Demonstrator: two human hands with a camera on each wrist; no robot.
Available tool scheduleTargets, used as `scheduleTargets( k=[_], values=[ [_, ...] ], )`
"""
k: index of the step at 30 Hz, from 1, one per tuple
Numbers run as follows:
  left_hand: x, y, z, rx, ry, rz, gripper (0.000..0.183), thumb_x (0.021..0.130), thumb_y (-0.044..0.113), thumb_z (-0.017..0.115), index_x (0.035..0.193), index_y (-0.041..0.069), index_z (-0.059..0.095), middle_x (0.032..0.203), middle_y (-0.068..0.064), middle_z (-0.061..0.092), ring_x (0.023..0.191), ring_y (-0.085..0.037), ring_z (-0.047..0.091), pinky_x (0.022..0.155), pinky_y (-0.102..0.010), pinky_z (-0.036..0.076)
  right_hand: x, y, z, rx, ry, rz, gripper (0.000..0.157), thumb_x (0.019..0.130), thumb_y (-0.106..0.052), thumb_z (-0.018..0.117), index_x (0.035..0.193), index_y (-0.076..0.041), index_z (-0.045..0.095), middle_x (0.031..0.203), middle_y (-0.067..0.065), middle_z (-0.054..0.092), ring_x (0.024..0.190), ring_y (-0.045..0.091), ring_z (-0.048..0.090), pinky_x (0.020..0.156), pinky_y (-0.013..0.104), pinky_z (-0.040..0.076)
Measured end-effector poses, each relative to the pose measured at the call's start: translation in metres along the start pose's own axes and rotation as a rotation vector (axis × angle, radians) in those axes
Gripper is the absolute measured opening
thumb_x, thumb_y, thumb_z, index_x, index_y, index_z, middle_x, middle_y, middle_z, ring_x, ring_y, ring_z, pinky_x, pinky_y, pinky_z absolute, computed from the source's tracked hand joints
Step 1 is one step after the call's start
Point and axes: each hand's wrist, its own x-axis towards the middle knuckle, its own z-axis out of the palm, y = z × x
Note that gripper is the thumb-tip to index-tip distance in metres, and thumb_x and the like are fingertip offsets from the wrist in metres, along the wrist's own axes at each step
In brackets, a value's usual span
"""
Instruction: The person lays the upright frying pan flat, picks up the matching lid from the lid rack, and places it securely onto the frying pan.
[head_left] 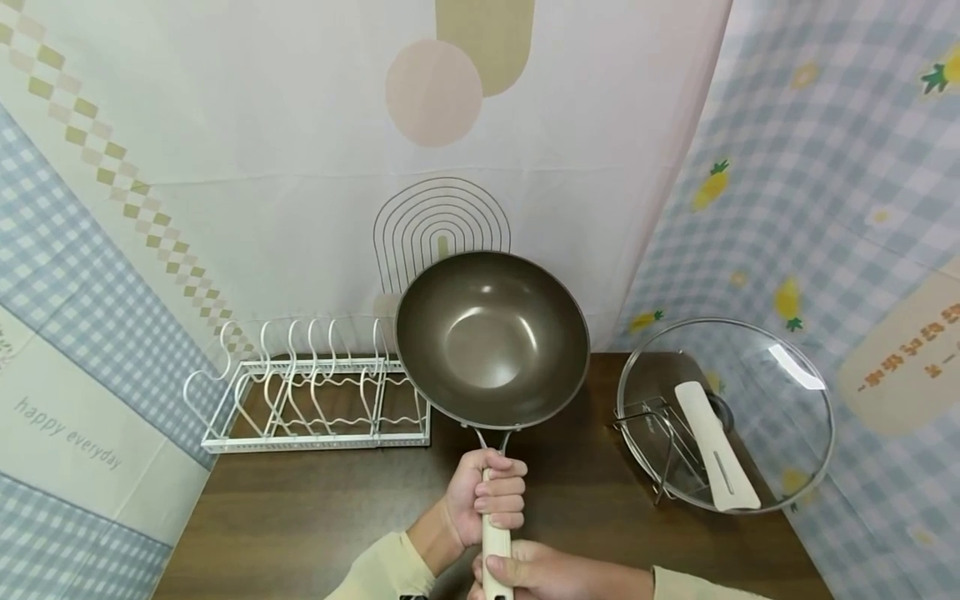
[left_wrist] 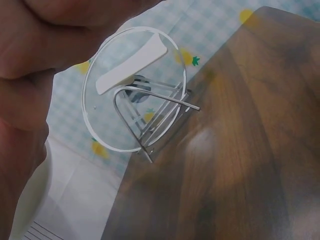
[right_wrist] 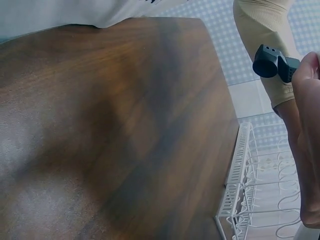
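Observation:
A dark brown wok (head_left: pixel 491 342) with a cream handle (head_left: pixel 497 537) is held up over the table, its inside facing me in the head view. My left hand (head_left: pixel 487 496) grips the handle's upper part, fingers wrapped round it. Lower down, my right hand (head_left: pixel 525 571) holds the handle near its end, thumb lying across it. In the left wrist view the curled fingers of my left hand (left_wrist: pixel 35 65) fill the upper left, and the wok's pale outer side (left_wrist: pixel 37 195) shows below them. The right wrist view shows only part of the hands at its right edge.
A white wire rack (head_left: pixel 318 446) with several curved dividers stands left of the wok. To the right, a glass lid (head_left: pixel 806 454) with a white handle leans in a metal wire stand (head_left: pixel 667 458). Patterned cloth hangs behind the brown wooden table (head_left: pixel 300 517).

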Motion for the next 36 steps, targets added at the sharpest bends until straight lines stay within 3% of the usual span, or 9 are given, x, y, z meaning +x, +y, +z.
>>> scheduleTargets(
  k=[4, 6, 10, 12, 16, 19, 23, 35, 36],
  values=[
    [0.0007, -0.0005, -0.0014, -0.005, -0.014, -0.012, 0.031, 0.09, 0.027, 0.038, 0.063, 0.022, 0.024, 0.045, 0.013, 0.02, 0.036, 0.0, 0.025, 0.043, -0.017, 0.023, -0.0006, 0.0012, -0.0005, -0.008, -0.025, -0.044, 0.054, 0.107, -0.028, 0.027, 0.117, 0.025, 0.026, 0.105, -0.012, 0.056, 0.092, -0.004, 0.054, 0.083, 0.012, 0.046],
    [0.001, -0.0002, -0.002, -0.011, -0.019, -0.017, 0.031, 0.091, 0.027, 0.038, 0.063, 0.022, 0.024, 0.045, 0.013, 0.02, 0.036, 0.0, 0.025, 0.043, -0.017, 0.022, -0.0002, 0.0016, -0.0006, 0.003, -0.034, -0.048, 0.054, 0.107, -0.028, 0.025, 0.117, 0.025, 0.025, 0.106, -0.013, 0.057, 0.093, -0.004, 0.054, 0.084, 0.012, 0.046],
    [0.0009, 0.0003, -0.0025, -0.014, -0.021, -0.027, 0.031, 0.09, 0.027, 0.038, 0.063, 0.022, 0.024, 0.045, 0.013, 0.02, 0.036, 0.0, 0.026, 0.043, -0.017, 0.022, -0.0004, 0.0014, -0.0006, 0.021, -0.038, -0.027, 0.044, 0.107, -0.029, 0.026, 0.114, 0.012, 0.039, 0.107, -0.014, 0.058, 0.095, -0.004, 0.055, 0.085, 0.013, 0.046],
    [0.0009, 0.0004, -0.0023, -0.022, -0.025, -0.028, 0.031, 0.09, 0.027, 0.038, 0.063, 0.022, 0.024, 0.045, 0.013, 0.02, 0.036, 0.0, 0.026, 0.043, -0.017, 0.022, -0.0005, 0.0005, -0.0005, 0.018, -0.043, -0.03, 0.044, 0.107, -0.03, 0.026, 0.115, 0.011, 0.04, 0.108, -0.013, 0.057, 0.096, -0.003, 0.055, 0.086, 0.013, 0.046],
    [0.0016, 0.0004, -0.0017, -0.054, -0.044, -0.028, 0.031, 0.091, 0.027, 0.039, 0.064, 0.022, 0.023, 0.046, 0.013, 0.02, 0.036, 0.0, 0.026, 0.043, -0.017, 0.021, 0.0001, -0.0012, 0.0004, 0.017, -0.06, -0.056, 0.053, 0.107, -0.029, 0.026, 0.117, 0.022, 0.031, 0.109, -0.011, 0.056, 0.098, -0.002, 0.054, 0.088, 0.014, 0.046],
    [0.0023, -0.0001, -0.0009, -0.066, -0.052, -0.035, 0.032, 0.091, 0.027, 0.039, 0.064, 0.022, 0.023, 0.046, 0.013, 0.02, 0.036, 0.0, 0.025, 0.043, -0.017, 0.021, -0.0004, -0.0025, 0.0015, 0.026, -0.05, -0.035, 0.046, 0.107, -0.031, 0.029, 0.114, 0.013, 0.042, 0.111, -0.013, 0.059, 0.101, -0.003, 0.056, 0.091, 0.015, 0.047],
    [0.0027, -0.0009, 0.0005, -0.067, -0.054, -0.03, 0.032, 0.091, 0.027, 0.039, 0.064, 0.022, 0.022, 0.046, 0.013, 0.02, 0.036, 0.0, 0.025, 0.043, -0.017, 0.022, -0.0017, -0.0039, 0.0028, 0.042, -0.026, -0.006, 0.023, 0.106, -0.033, 0.033, 0.114, -0.016, 0.047, 0.112, -0.014, 0.061, 0.103, -0.003, 0.057, 0.092, 0.016, 0.047],
    [0.0024, -0.0046, 0.002, -0.089, -0.035, -0.03, 0.031, 0.09, 0.027, 0.039, 0.064, 0.022, 0.022, 0.045, 0.013, 0.019, 0.036, 0.0, 0.024, 0.043, -0.016, 0.023, -0.0031, -0.0026, 0.0048, 0.049, -0.005, -0.016, 0.022, 0.106, -0.03, 0.034, 0.114, -0.015, 0.048, 0.112, -0.011, 0.061, 0.106, -0.001, 0.058, 0.093, 0.015, 0.047],
    [0.0021, -0.0051, 0.0019, -0.093, -0.034, -0.03, 0.031, 0.09, 0.027, 0.039, 0.064, 0.022, 0.022, 0.045, 0.013, 0.019, 0.036, 0.0, 0.024, 0.043, -0.016, 0.023, -0.0032, -0.0021, 0.0046, 0.05, -0.01, -0.023, 0.028, 0.106, -0.03, 0.034, 0.114, -0.008, 0.049, 0.112, -0.011, 0.061, 0.106, -0.001, 0.058, 0.094, 0.016, 0.047]
  ],
)
